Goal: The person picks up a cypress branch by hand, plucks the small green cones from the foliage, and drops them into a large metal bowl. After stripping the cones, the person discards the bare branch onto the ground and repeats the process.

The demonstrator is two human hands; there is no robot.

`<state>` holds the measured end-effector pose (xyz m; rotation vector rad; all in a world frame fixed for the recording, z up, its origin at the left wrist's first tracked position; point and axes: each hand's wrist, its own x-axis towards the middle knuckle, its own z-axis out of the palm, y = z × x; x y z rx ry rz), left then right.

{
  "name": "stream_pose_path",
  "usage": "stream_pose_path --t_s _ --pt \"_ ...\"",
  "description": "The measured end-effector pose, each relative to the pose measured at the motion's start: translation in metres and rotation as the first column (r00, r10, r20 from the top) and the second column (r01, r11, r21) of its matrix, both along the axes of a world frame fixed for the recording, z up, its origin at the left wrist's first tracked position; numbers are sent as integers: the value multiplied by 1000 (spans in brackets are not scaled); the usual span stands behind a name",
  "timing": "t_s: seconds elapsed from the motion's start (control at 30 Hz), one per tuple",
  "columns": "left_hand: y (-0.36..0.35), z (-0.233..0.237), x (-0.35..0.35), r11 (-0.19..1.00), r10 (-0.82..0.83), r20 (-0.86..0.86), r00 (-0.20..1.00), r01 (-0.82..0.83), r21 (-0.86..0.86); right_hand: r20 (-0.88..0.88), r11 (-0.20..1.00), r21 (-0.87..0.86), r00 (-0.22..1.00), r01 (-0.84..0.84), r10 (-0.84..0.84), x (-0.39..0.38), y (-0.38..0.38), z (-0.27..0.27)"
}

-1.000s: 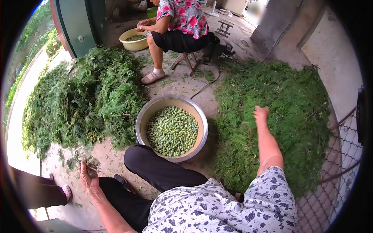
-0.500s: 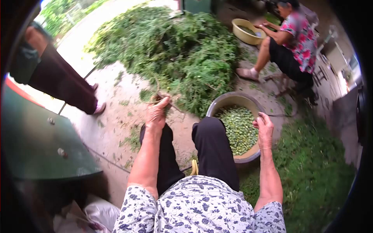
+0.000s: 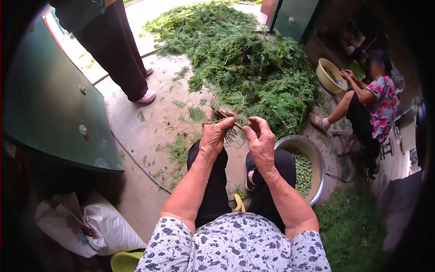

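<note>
A thin leafy branch (image 3: 213, 96) is held in front of my knees, its twigs pointing up and to the left. My left hand (image 3: 215, 134) is closed round its stem. Close on the right, my right hand (image 3: 260, 139) pinches at the same branch with thumb and forefinger. Beyond both hands lies a large heap of green branches (image 3: 253, 68). Beside my right knee stands a metal basin (image 3: 321, 167) with small green fruits (image 3: 302, 174) inside, partly hidden by my knee and right arm.
A seated person (image 3: 380, 104) works over a yellow basin (image 3: 327, 80) at the right. Another person (image 3: 113, 50) stands at the upper left, near a green door (image 3: 59, 109). White sacks (image 3: 111, 222) lie lower left; more greenery (image 3: 349, 226) covers the floor lower right.
My right hand has left the fruit basin and come over to the branch beside my left hand. The view has turned, so the surroundings appear shifted to the right.
</note>
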<state>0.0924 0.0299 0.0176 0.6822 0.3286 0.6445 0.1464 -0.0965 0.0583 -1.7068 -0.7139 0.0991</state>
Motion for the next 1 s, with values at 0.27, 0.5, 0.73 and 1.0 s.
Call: stream_pose_path --t_s 0.27,0.5,0.73,1.0 --pt "1 9 -15 998 -42 7 999 42 -50 -817 886 442 344 -143 463 42 0 -32" --pt "2 16 -8 999 35 -185 982 -35 -2 -724 879 454 514 -146 459 59 15 -21" --pt "12 33 33 994 -25 -283 959 54 97 -672 876 459 588 -146 450 79 36 -16" --pt "45 15 83 991 -94 -179 979 109 77 -516 943 316 815 -105 264 100 82 -29"
